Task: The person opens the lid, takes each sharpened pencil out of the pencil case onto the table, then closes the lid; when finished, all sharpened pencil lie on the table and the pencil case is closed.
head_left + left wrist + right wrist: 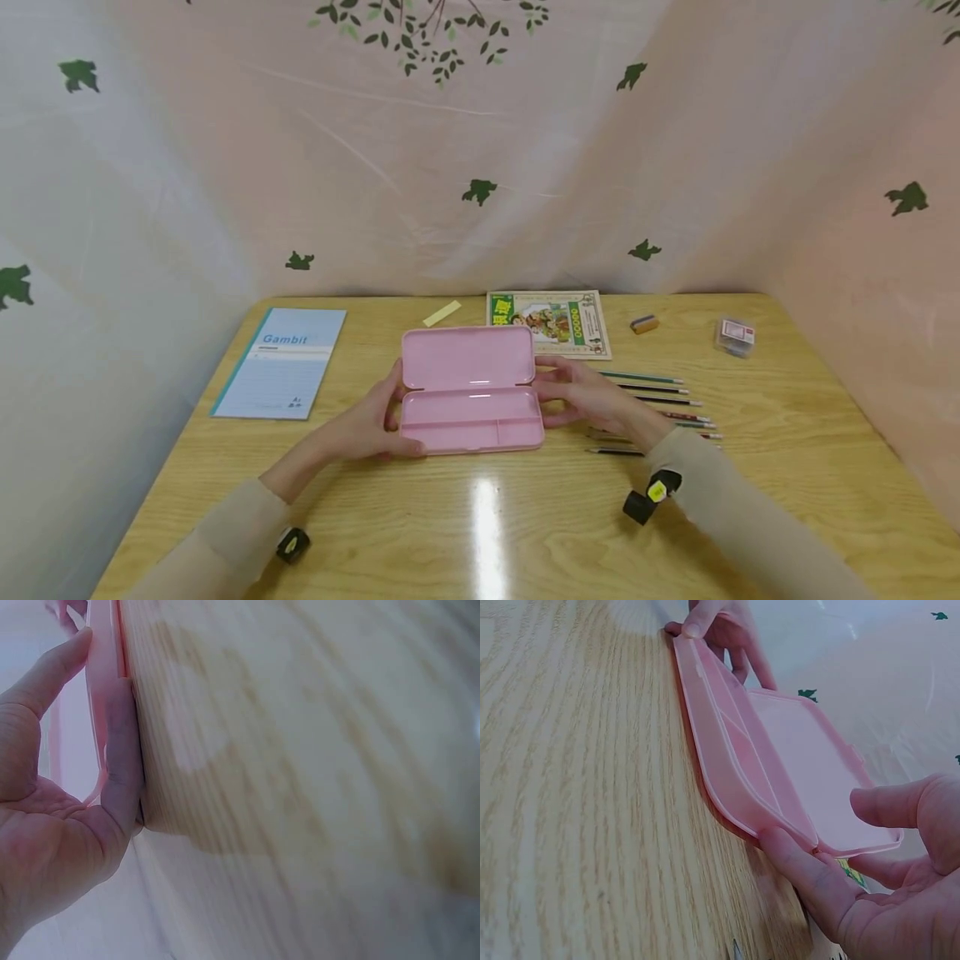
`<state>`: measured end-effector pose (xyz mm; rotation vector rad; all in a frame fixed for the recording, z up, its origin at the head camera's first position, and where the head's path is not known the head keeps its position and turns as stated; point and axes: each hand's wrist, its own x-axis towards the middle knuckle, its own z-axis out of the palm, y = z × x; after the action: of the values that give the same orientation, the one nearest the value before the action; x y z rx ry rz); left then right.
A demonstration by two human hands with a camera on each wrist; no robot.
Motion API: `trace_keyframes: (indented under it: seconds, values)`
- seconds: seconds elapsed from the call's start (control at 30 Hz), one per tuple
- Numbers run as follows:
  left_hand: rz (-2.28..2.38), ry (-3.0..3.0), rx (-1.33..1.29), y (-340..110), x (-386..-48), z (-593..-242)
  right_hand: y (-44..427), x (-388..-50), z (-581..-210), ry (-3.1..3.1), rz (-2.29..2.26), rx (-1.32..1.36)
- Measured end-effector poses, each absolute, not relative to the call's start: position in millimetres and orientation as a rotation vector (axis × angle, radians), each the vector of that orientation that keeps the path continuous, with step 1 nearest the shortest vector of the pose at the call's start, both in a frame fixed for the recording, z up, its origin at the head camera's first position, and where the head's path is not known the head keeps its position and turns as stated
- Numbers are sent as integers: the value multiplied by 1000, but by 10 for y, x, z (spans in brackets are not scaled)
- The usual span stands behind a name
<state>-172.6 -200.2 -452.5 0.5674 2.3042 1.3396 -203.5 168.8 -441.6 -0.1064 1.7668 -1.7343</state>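
Note:
A pink pencil case lies unfolded near the middle of the wooden table, its lid leaning back on the far side. The base is split into compartments, with nothing seen in them. My left hand grips the left end, the thumb at the front corner. At the other end my right hand holds the case beside the hinge; in the right wrist view its fingers touch the base's corner and reach around the lid's edge. Several pencils lie to the right, partly covered by the right forearm.
A blue Gambit notebook lies at the left. Behind the case are a yellow strip and an illustrated booklet, partly hidden by the lid. Farther right sit a small orange-and-blue object and a clear little box. A printed curtain surrounds the table.

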Motion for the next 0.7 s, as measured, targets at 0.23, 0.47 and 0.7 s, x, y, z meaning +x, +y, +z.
trace_keyframes:
  seconds: [0.23, 0.47, 0.7]
  values:
    - [1348, 2302, 554, -2011, -1721, -4537, 1687, -1997, -4424, 1771, -1757, -110]
    - [1385, 2263, 461, -1996, -1696, -4552, 1691, -1949, -4433, 1786, -1792, -66]
    - [1412, 2242, 445, -1995, -1691, -4537, 1703, -1920, -4422, 1786, -1826, -68]
